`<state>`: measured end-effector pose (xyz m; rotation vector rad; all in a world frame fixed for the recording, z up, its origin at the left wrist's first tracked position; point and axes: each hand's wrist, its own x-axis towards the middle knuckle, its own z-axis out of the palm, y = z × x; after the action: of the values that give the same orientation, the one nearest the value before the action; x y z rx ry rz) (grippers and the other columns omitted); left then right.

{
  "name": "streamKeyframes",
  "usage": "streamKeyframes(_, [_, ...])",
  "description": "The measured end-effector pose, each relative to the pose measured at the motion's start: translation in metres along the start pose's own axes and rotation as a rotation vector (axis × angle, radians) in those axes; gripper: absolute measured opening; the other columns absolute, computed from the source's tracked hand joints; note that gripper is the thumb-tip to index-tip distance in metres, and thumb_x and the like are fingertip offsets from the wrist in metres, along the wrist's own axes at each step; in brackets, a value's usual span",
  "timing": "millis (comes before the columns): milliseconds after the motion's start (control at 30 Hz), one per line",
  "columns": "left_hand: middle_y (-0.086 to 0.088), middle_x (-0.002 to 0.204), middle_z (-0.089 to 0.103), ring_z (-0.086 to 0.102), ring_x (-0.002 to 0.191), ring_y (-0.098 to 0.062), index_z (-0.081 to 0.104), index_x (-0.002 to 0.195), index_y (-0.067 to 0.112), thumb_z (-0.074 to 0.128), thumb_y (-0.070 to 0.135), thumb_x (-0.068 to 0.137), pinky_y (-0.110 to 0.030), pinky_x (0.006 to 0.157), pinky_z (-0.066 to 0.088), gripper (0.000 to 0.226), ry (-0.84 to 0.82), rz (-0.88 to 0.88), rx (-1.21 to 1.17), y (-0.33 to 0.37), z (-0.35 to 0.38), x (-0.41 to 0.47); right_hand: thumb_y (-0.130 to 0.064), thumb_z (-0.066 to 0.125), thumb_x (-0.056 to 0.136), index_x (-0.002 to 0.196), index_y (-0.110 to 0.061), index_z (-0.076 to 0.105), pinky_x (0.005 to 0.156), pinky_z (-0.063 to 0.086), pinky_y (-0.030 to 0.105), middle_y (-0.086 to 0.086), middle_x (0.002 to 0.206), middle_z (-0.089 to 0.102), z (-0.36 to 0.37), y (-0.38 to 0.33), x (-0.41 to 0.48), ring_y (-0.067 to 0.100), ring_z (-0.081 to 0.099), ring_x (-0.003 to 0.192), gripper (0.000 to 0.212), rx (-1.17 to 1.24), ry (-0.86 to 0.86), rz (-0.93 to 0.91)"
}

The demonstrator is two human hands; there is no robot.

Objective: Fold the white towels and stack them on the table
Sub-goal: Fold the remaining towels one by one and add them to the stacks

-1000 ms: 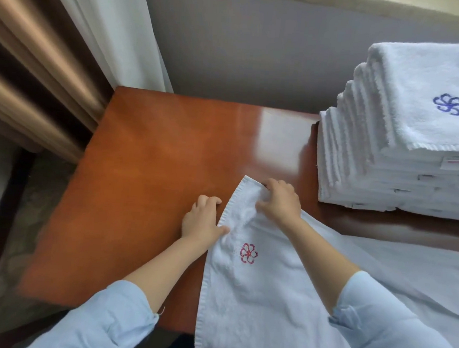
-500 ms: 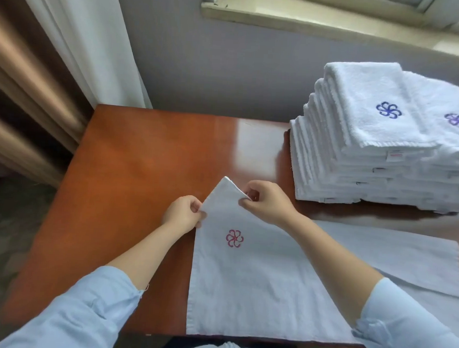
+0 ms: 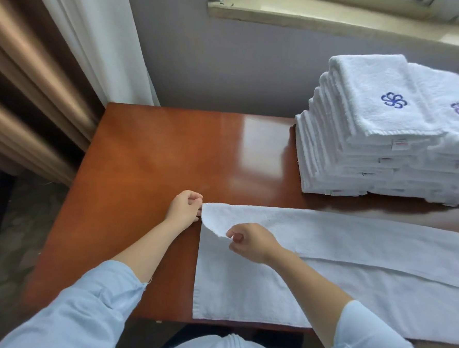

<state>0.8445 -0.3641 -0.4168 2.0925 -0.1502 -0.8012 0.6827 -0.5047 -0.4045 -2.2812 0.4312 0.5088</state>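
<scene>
You have one towel (image 3: 323,292) spread flat at lower centre of the tabletop (image 3: 157,156). Your left hand (image 3: 184,210) curls against its upper-left corner, though I cannot tell whether it pinches. Your right hand (image 3: 251,242) pinches the turned-over flap. Two folded stacks (image 3: 360,133) sit upper right.

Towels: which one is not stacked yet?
The flat towel at the table's near edge, held by left hand and right hand; others sit folded in stacks.

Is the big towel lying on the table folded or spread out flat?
Partly folded. The towel has its far strip doubled over the flat rest; the right hand pinches the turned-over corner.
</scene>
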Motion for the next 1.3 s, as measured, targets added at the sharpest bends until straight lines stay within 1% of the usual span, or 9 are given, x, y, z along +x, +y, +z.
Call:
streamKeyframes(167, [0.005,0.121,0.052,0.059,0.099,-0.014,0.056,0.12,0.024,0.065,0.026,0.092,-0.033,0.086,0.051,0.03,0.026,0.144,0.297,-0.001,0.006,-0.012,-0.021,0.057,0.087,0.11,-0.033,0.07,0.08,0.053,0.029,-0.015,0.093,0.069,-0.002,0.004,-0.009,0.003,0.061,0.088,0.03,0.108,-0.006,0.03])
streamKeyframes(333, [0.007,0.145,0.036,0.034,0.136,-0.016,0.049,0.137,0.032,0.063,0.03,0.092,-0.036,0.108,0.034,0.047,-0.006,0.506,0.732,-0.004,0.023,-0.034,-0.02,0.055,0.089,0.121,-0.027,0.064,0.09,0.045,0.031,-0.011,0.12,0.062,-0.009,0.022,-0.023,0.012,0.049,0.119,0.035,-0.097,0.298,0.081])
streamKeyframes(467, [0.001,0.165,-0.012,-0.016,0.151,-0.018,0.014,0.157,0.031,0.042,0.045,0.101,-0.036,0.121,-0.002,0.064,-0.281,0.596,1.069,-0.024,0.038,-0.044,-0.033,0.049,0.093,0.149,-0.026,0.031,0.116,0.018,0.045,0.007,0.157,0.023,0.008,0.043,-0.039,0.033,0.016,0.147,0.06,-0.359,0.295,0.231])
streamKeyframes(533, [-0.003,0.161,-0.026,-0.026,0.148,-0.021,-0.004,0.157,0.031,0.034,0.054,0.101,-0.041,0.121,-0.009,0.072,-0.328,0.548,1.155,-0.034,0.04,-0.045,-0.044,0.038,0.098,0.156,-0.03,0.005,0.118,-0.003,0.058,0.006,0.165,-0.009,0.023,0.054,-0.047,0.037,-0.015,0.15,0.069,-0.342,0.23,0.335])
streamKeyframes(633, [-0.004,0.158,-0.034,-0.031,0.145,-0.024,-0.016,0.154,0.032,0.029,0.061,0.099,-0.047,0.12,-0.012,0.076,-0.352,0.515,1.238,-0.035,0.04,-0.043,-0.059,0.026,0.097,0.154,-0.036,-0.016,0.115,-0.014,0.061,0.002,0.16,-0.032,0.038,0.072,-0.058,0.036,-0.033,0.144,0.074,-0.36,0.191,0.339])
streamKeyframes(767, [-0.005,0.158,-0.034,-0.031,0.145,-0.025,-0.017,0.154,0.033,0.03,0.06,0.1,-0.05,0.119,-0.014,0.077,-0.379,0.482,1.272,-0.028,0.039,-0.044,-0.067,0.029,0.093,0.151,-0.037,-0.023,0.113,-0.02,0.06,0.001,0.154,-0.041,0.034,0.081,-0.059,0.036,-0.04,0.14,0.084,-0.382,0.114,0.303])
streamKeyframes(1000, [-0.005,0.165,-0.011,-0.018,0.15,-0.024,0.013,0.156,0.033,0.041,0.031,0.103,-0.041,0.122,-0.004,0.06,-0.216,0.584,1.179,-0.039,0.051,-0.089,-0.045,0.038,0.098,0.156,-0.032,-0.003,0.119,-0.011,0.054,0.003,0.164,-0.018,0.048,0.084,-0.091,0.03,-0.024,0.149,0.072,-0.415,0.186,0.193])
streamKeyframes(1200, [0.007,0.163,0.004,-0.006,0.151,-0.015,0.021,0.152,0.035,0.053,0.063,0.089,-0.038,0.121,0.013,0.077,-0.255,0.572,1.003,-0.085,0.052,-0.152,-0.045,0.039,0.1,0.157,-0.027,0.006,0.12,-0.01,0.046,0.0,0.166,-0.01,0.066,0.09,-0.128,0.026,-0.017,0.151,0.068,-0.39,0.231,0.128])
streamKeyframes(1300, [0.007,0.162,0.006,0.001,0.152,-0.017,0.022,0.15,0.033,0.063,0.059,0.084,-0.035,0.121,0.013,0.082,-0.268,0.509,1.068,-0.103,0.053,-0.177,-0.05,0.038,0.099,0.155,-0.033,0.011,0.12,-0.01,0.049,-0.001,0.166,-0.008,0.077,0.092,-0.15,0.028,-0.016,0.151,0.064,-0.363,0.214,0.129])
